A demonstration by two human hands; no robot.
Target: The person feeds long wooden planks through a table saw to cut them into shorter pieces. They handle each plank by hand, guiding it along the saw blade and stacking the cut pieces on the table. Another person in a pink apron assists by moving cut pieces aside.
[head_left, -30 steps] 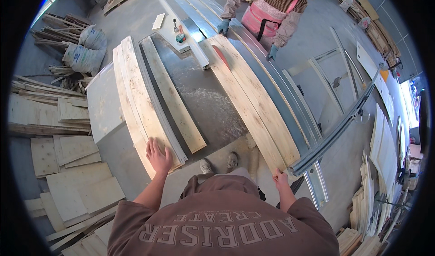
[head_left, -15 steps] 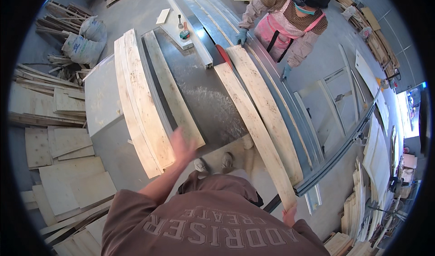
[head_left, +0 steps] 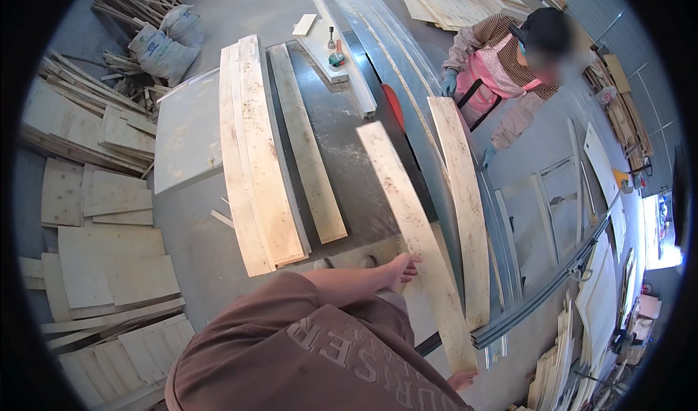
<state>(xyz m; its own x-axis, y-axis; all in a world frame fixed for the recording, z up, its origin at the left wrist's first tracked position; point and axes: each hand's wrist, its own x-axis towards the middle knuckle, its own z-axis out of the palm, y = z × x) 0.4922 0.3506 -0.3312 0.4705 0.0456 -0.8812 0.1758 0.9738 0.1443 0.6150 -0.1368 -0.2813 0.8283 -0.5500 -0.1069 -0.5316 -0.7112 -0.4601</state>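
Observation:
My right hand (head_left: 462, 380) is closed on the near end of a long pale wooden board (head_left: 411, 200). Against or just beside that board's left edge is my left hand (head_left: 405, 269), its fingers apart. The board slants over a dark, dusty machine table (head_left: 331, 156), left of a red guard-like piece (head_left: 393, 107). A second wooden board (head_left: 465, 214) lies to the right, apart from mine. At its far end is a co-worker's gloved hand (head_left: 449, 84); their other glove (head_left: 488, 155) hangs lower, beside the metal rails.
Left on the table lie a stack of boards (head_left: 254, 156) and a single narrow board (head_left: 309, 149). A green-and-red tool (head_left: 336, 56) rests beyond. Long metal rails (head_left: 385, 40) run along the right. Stuffed sacks (head_left: 163, 51) and plywood sheets (head_left: 113, 265) fill the left floor.
My left hand has swung from the left stack over to the board in my right hand. The two boards have parted, the second now farther right. My view has shifted.

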